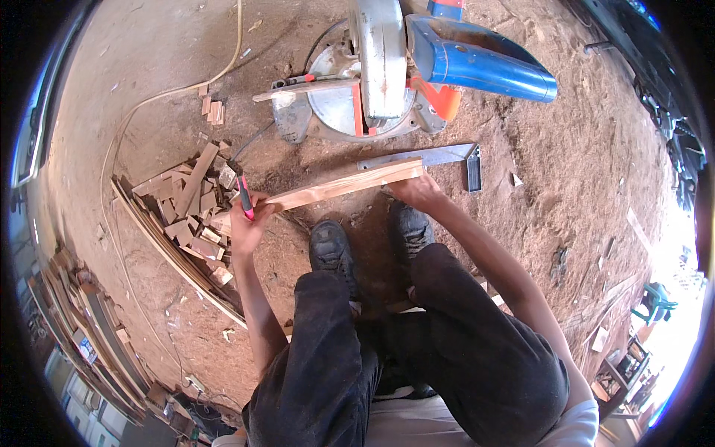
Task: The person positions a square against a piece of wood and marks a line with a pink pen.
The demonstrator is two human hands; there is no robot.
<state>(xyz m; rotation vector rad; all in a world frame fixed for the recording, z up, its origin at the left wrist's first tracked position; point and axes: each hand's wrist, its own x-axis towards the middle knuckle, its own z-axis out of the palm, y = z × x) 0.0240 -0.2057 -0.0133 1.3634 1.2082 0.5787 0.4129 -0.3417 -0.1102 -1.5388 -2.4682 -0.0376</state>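
Note:
I crouch over a sawdust-covered floor. A long light wooden strip (342,185) lies level between my hands. My left hand (246,222) grips its left end and also holds a pink marker (243,200) upright against it. My right hand (417,190) holds the strip's right end from below. A metal try square (439,156) lies on the floor just beyond the strip. Past it stands a mitre saw (376,74) with a blue motor housing (477,63).
A pile of wood offcuts (190,201) lies left of my left hand, with long thin strips (171,253) beside it. A cable (171,93) curves across the floor at the back left. Stacked timber (89,328) lines the lower left. My shoes (331,249) stand below the strip.

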